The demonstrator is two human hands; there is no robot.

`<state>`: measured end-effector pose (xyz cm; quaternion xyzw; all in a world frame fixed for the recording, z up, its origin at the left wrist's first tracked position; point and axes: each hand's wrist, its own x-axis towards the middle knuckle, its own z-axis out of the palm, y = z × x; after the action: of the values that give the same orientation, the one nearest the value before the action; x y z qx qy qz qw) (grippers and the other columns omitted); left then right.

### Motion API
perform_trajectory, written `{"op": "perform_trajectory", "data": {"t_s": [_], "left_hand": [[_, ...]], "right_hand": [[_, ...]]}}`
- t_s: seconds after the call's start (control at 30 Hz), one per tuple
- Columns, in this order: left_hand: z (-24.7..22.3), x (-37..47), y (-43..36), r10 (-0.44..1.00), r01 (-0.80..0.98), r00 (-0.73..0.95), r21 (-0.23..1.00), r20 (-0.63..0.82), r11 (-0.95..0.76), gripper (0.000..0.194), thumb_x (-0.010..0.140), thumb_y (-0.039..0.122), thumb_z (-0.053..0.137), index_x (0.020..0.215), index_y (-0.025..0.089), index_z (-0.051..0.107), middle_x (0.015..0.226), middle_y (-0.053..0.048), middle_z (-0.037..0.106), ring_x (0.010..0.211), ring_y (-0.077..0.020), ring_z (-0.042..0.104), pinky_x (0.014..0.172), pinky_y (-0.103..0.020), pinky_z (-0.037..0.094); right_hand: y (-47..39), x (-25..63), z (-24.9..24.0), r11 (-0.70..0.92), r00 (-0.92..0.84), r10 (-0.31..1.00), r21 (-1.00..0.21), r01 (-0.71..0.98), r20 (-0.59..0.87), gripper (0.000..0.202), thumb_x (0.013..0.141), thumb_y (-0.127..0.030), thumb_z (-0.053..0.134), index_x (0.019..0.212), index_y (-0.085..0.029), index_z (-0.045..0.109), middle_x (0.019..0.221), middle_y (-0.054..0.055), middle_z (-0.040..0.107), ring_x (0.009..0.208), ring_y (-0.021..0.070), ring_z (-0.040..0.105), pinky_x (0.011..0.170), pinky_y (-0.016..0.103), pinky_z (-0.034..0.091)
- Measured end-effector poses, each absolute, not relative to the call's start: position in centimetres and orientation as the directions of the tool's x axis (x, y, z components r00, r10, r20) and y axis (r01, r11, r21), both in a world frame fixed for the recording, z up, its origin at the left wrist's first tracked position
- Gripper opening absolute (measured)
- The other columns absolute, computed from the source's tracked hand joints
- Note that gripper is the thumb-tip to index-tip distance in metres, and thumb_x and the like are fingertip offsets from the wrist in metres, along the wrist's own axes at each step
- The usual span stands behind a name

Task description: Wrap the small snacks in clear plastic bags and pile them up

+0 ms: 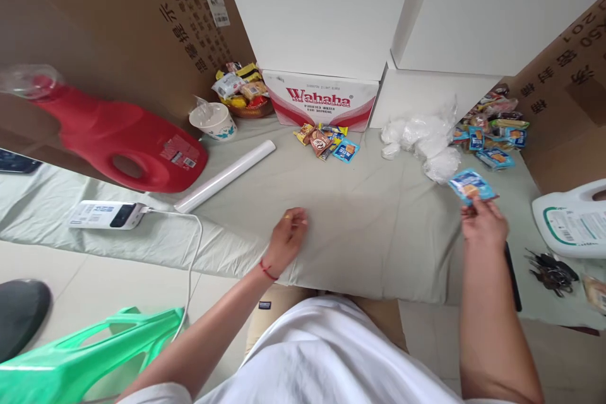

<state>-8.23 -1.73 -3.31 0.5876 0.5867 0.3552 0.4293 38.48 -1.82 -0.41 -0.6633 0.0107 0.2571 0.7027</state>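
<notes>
My right hand (483, 222) pinches the lower edge of a blue snack packet (472, 186), just in front of clear plastic bags (426, 139). Behind it, a pile of snack packets (497, 129) lies at the back right. My left hand (288, 237) rests over the cloth near the front edge, its fingers curled together; whether anything is inside them is too small to tell. Several snack packets (326, 141) lie in a small heap before the Wahaha box (326, 101).
On the left are a red jug (137, 139), a white roll (227, 175), a power bank (106, 214) with a cable, a paper cup (213, 122) and a snack basket (250, 108). A white jug (572, 221) and keys (552, 271) are at the right.
</notes>
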Motion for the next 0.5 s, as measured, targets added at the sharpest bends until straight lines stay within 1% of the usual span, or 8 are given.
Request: {"op": "perform_trajectory", "data": {"t_s": [0.03, 0.1, 0.17, 0.2, 0.23, 0.3, 0.43, 0.5], "left_hand": [[-3.7, -9.7, -2.1, 0.998, 0.441, -0.002, 0.896, -0.059, 0.053, 0.037, 0.096, 0.047, 0.055, 0.12, 0.019, 0.06, 0.11, -0.011, 0.072, 0.102, -0.0238, 0.071, 0.091, -0.041, 0.059], [-4.3, -12.4, -2.9, 0.998, 0.556, -0.06, 0.831, 0.005, 0.029, 0.033, 0.096, 0.046, 0.054, 0.114, 0.019, 0.062, 0.107, -0.01, 0.072, 0.099, -0.0236, 0.072, 0.09, -0.04, 0.059], [-5.0, -14.4, -3.7, 0.997, 0.657, -0.053, 0.754, 0.063, -0.013, 0.028, 0.097, 0.041, 0.052, 0.112, 0.019, 0.062, 0.103, -0.008, 0.071, 0.093, -0.0223, 0.072, 0.084, -0.037, 0.06], [-5.3, -15.0, -4.1, 0.994, 0.696, -0.029, 0.716, 0.102, -0.053, 0.026, 0.098, 0.039, 0.051, 0.112, 0.019, 0.062, 0.101, -0.008, 0.071, 0.09, -0.0215, 0.072, 0.081, -0.036, 0.06], [-5.5, -15.5, -4.4, 0.989, 0.73, 0.002, 0.676, 0.148, -0.103, 0.025, 0.099, 0.036, 0.051, 0.113, 0.018, 0.062, 0.1, -0.008, 0.07, 0.088, -0.0208, 0.072, 0.08, -0.035, 0.06], [-6.0, -15.9, -4.9, 0.969, 0.779, 0.068, 0.594, 0.236, -0.199, 0.022, 0.1, 0.031, 0.05, 0.114, 0.018, 0.062, 0.102, -0.008, 0.069, 0.085, -0.019, 0.071, 0.078, -0.033, 0.06], [-6.2, -15.5, -5.1, 0.913, 0.837, 0.191, 0.426, 0.362, -0.344, 0.017, 0.101, 0.022, 0.051, 0.11, 0.019, 0.066, 0.11, -0.009, 0.068, 0.091, -0.0187, 0.072, 0.082, -0.032, 0.06], [-6.0, -15.3, -5.0, 0.885, 0.841, 0.235, 0.373, 0.403, -0.393, 0.015, 0.1, 0.019, 0.053, 0.106, 0.018, 0.067, 0.11, -0.009, 0.067, 0.094, -0.0195, 0.073, 0.085, -0.032, 0.061]], "right_hand": [[-1.2, 40.7, 0.1, -0.023, 0.889, 0.273, -0.926, -0.377, -0.369, 0.027, 0.078, -0.013, 0.085, 0.098, -0.016, 0.066, 0.089, -0.001, 0.069, 0.063, 0.006, 0.058, 0.052, 0.015, 0.05], [0.2, 44.1, 0.8, -0.057, 0.905, 0.146, -0.916, -0.396, -0.4, 0.02, 0.09, -0.013, 0.076, 0.107, -0.016, 0.065, 0.1, 0.002, 0.069, 0.071, 0.0076, 0.061, 0.058, 0.018, 0.054], [1.8, 46.1, 1.2, -0.087, 0.905, 0.062, -0.906, -0.415, -0.421, 0.026, 0.098, -0.024, 0.071, 0.123, -0.017, 0.065, 0.119, 0.006, 0.068, 0.091, 0.0142, 0.068, 0.075, 0.03, 0.062], [2.6, 46.8, 1.3, -0.101, 0.904, 0.037, -0.901, -0.421, -0.427, 0.033, 0.101, -0.031, 0.069, 0.13, -0.017, 0.064, 0.127, 0.008, 0.067, 0.102, 0.0181, 0.069, 0.085, 0.037, 0.063], [3.5, 47.3, 1.3, -0.114, 0.903, 0.025, -0.898, -0.424, -0.429, 0.039, 0.101, -0.037, 0.068, 0.135, -0.018, 0.062, 0.132, 0.01, 0.065, 0.11, 0.0214, 0.068, 0.093, 0.042, 0.062], [5.2, 48.2, 1.2, -0.138, 0.905, 0.02, -0.898, -0.419, -0.425, 0.044, 0.101, -0.042, 0.067, 0.137, -0.018, 0.062, 0.136, 0.011, 0.064, 0.116, 0.0244, 0.067, 0.098, 0.047, 0.059], [8.4, 50.2, 0.9, -0.171, 0.919, 0.061, -0.911, -0.375, -0.389, 0.043, 0.101, -0.041, 0.067, 0.137, -0.018, 0.062, 0.136, 0.011, 0.064, 0.117, 0.0244, 0.066, 0.098, 0.047, 0.059], [9.5, 51.4, 0.8, -0.176, 0.924, 0.149, -0.929, -0.325, -0.352, 0.042, 0.101, -0.041, 0.067, 0.136, -0.018, 0.062, 0.136, 0.011, 0.064, 0.117, 0.0245, 0.066, 0.098, 0.047, 0.059]]}}
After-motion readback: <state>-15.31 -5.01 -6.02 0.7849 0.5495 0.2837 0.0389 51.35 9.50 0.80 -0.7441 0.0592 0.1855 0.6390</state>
